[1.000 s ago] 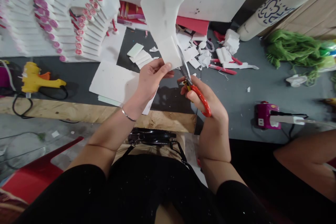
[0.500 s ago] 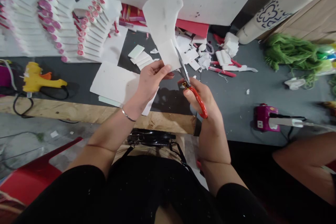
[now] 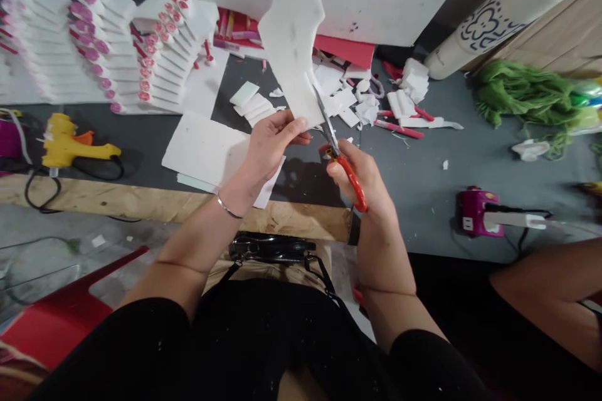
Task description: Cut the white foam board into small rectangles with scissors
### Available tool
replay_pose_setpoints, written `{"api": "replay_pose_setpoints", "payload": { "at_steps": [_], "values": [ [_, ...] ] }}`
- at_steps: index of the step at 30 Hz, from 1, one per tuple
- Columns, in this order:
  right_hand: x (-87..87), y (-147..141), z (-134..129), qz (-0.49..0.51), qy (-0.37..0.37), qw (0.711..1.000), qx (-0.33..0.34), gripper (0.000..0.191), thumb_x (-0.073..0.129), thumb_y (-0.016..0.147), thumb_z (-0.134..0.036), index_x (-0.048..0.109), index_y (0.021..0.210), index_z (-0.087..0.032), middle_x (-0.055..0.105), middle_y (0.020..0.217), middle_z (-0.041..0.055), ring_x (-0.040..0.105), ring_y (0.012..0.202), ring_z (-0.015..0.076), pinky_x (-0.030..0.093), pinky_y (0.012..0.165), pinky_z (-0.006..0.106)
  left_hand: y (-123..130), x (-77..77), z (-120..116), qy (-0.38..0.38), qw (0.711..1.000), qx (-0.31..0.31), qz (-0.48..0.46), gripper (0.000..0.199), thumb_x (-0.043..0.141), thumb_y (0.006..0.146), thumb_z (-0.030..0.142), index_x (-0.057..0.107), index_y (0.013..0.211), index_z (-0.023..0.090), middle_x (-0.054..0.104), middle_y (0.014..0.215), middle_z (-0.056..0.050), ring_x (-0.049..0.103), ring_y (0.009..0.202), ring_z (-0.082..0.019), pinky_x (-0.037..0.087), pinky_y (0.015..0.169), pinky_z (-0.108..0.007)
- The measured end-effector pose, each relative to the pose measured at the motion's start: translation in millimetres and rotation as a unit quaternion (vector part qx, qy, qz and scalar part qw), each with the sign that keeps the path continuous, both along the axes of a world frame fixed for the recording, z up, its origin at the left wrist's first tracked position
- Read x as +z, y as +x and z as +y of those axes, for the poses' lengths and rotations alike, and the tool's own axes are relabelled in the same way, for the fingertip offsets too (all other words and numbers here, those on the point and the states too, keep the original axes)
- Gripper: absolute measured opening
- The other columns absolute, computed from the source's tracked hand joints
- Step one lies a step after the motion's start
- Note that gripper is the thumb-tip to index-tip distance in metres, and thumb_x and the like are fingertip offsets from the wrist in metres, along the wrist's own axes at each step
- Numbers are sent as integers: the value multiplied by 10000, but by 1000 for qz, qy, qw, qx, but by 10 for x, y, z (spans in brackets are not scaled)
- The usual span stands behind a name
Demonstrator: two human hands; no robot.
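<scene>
My left hand (image 3: 274, 141) pinches the lower end of a long white foam sheet (image 3: 292, 28) with wavy sides. In my right hand (image 3: 358, 169) are scissors (image 3: 350, 177) with red handles, their blades along the sheet's right edge near its lower end. Below my left hand, flat white sheets (image 3: 204, 147) lie on the dark table. Small cut white pieces (image 3: 254, 106) rest just beyond that hand. More white scraps (image 3: 367, 106) and red sticks (image 3: 399, 130) are scattered beyond the scissors.
Rows of white strips with pink tips (image 3: 164, 44) fill the back left. A yellow glue gun (image 3: 78, 145) lies at left. At right are a purple adapter (image 3: 478, 213), green yarn (image 3: 522, 91) and a large white bottle (image 3: 493, 19). Another person's arm (image 3: 550, 276) shows at lower right.
The white sheet has tilted and shifted slightly left at its upper part. The scissors and my right hand have moved slightly left. My left hand keeps its pinch.
</scene>
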State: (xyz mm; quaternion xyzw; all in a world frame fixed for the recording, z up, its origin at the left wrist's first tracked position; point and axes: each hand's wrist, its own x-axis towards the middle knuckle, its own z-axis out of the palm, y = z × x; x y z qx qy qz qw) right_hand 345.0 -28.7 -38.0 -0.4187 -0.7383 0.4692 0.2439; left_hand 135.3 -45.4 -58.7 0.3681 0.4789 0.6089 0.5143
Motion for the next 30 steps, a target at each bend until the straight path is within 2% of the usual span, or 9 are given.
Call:
{"api": "replay_pose_setpoints", "payload": {
  "at_steps": [4, 11, 15, 19, 25, 30],
  "values": [
    [25, -13, -5, -8, 27, 1000, -4, 803, 554, 863, -975, 718, 1147, -242, 603, 731, -18, 521, 637, 150, 448, 640, 331, 24, -10, -7, 5, 1000, -17, -2, 288, 863, 912, 445, 741, 868, 187, 765, 836, -7, 762, 774, -125, 632, 767, -267],
    [15, -12, -12, -20, 18, 1000, -16, 751, 543, 911, -932, 723, 1074, -221, 520, 636, -48, 441, 586, 126, 409, 608, 309, 23, -34, -8, 1, 1000, -18, 15, 358, 862, 906, 529, 747, 871, 192, 757, 802, -10, 767, 773, -138, 644, 756, -280],
    [-4, -12, 12, -38, 59, 997, -28, 805, 581, 850, -971, 736, 1078, -215, 540, 640, -41, 451, 598, 131, 425, 608, 297, 24, -57, -4, 1, 1000, -19, 17, 376, 867, 893, 549, 747, 881, 194, 761, 822, -10, 764, 779, -134, 639, 752, -272],
    [-21, -32, 25, -35, 81, 996, -29, 870, 506, 834, -1021, 726, 1109, -225, 610, 709, -10, 513, 633, 155, 462, 631, 309, 62, -94, -7, 6, 999, -31, 11, 358, 870, 889, 533, 753, 885, 195, 774, 850, -12, 753, 767, -127, 636, 751, -276],
    [-63, -47, -4, -11, 47, 998, -39, 768, 521, 893, -964, 695, 1042, -231, 483, 613, -58, 414, 577, 128, 403, 586, 298, 89, -87, -18, 4, 999, -43, -2, 317, 858, 901, 492, 765, 905, 189, 793, 892, -25, 750, 791, -128, 633, 768, -280],
    [-63, -68, -3, -3, 37, 999, -39, 769, 526, 872, -981, 684, 1030, -245, 534, 624, -48, 452, 574, 133, 418, 592, 309, 83, -73, -25, 12, 999, -44, -13, 361, 878, 872, 537, 763, 899, 195, 794, 899, -25, 750, 786, -127, 634, 771, -277]
  ]
}}
